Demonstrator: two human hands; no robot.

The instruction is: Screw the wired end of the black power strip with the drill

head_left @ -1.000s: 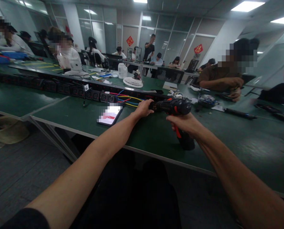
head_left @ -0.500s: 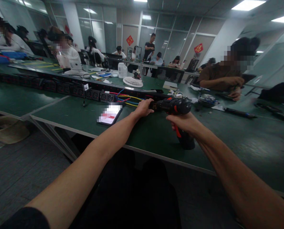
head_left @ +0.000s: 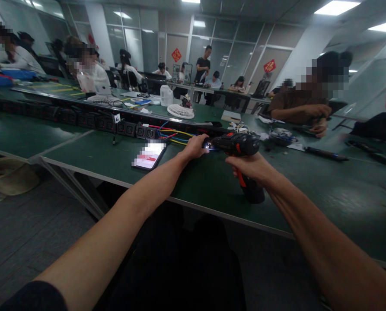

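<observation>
My right hand (head_left: 246,166) is wrapped round the grip of a black and red cordless drill (head_left: 240,144), which points left. Its front light is on. Just ahead of the drill's tip is a small dark part (head_left: 208,145), lit by a bright spot. My left hand (head_left: 195,147) is closed on that part, with the thumb in front; its exact kind I cannot make out. Blue, red and yellow wires (head_left: 176,136) run from beside my left hand to a row of black sockets (head_left: 131,129). A long black metal channel (head_left: 137,115) lies behind the sockets.
A phone with a lit screen (head_left: 149,156) lies on the green table (head_left: 193,179) left of my hands. Behind the channel are a white fan grille (head_left: 180,111) and a white jug (head_left: 166,95). Opposite on the right, a person (head_left: 296,103) works with both hands.
The drill's light has come on and brightens the dark part by my left hand. Both hands have stayed in nearly the same place.
</observation>
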